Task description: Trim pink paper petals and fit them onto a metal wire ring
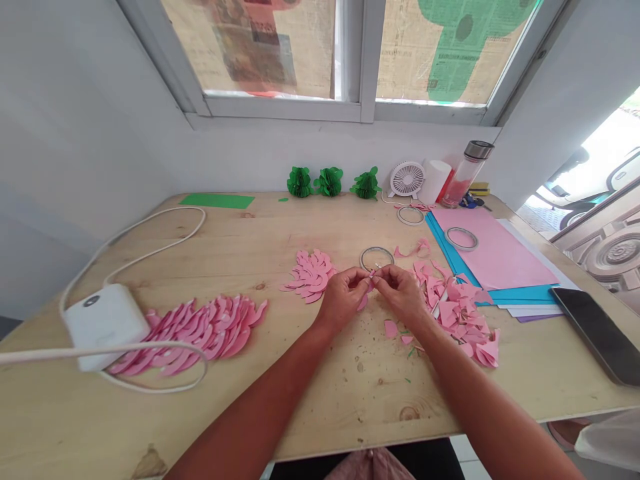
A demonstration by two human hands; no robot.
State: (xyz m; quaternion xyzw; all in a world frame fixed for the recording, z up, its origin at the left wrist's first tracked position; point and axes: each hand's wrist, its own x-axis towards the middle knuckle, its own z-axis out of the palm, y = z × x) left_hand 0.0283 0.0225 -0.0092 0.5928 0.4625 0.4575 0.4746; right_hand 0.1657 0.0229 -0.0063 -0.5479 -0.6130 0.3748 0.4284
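My left hand (345,293) and my right hand (400,288) meet over the middle of the table, fingertips pinched together. Between them is a small pink paper piece (363,301), partly hidden by the fingers. Just beyond the hands lies a roll of tape (377,257). Left of my left hand is a small pile of curved pink paper cutouts (309,275). A heap of pink paper scraps (463,313) lies beside my right wrist, with a few loose bits nearer me. Farther left, a larger row of pink cutouts (205,333) overlaps in layers.
A white power adapter (107,323) with a looping cable sits at left. Green paper figures (329,181), a small fan (407,179) and a bottle (467,175) line the wall. Coloured sheets (500,257), another tape roll (461,239) and a phone (597,333) lie at right.
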